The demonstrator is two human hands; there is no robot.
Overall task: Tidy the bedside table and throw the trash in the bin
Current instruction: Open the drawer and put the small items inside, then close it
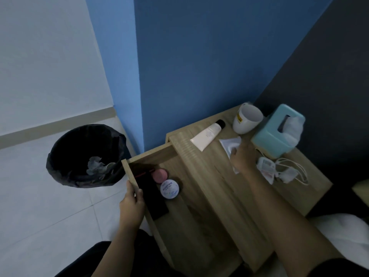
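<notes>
From my head camera, my left hand [131,202] grips the front edge of the open drawer [179,216], fingers curled over its rim. Inside, near that front edge, lie a dark flat case [151,198], a pink round tin [159,175] and a white-lidded jar [169,189]. My right hand [242,156] rests on the tabletop [201,164], fingers closing on a white wrapper [229,145] beside the teal tissue box [277,130]. A tube [207,134] and mug [246,120] sit toward the back edge. The bin [83,156] stands on the floor, left of the drawer.
</notes>
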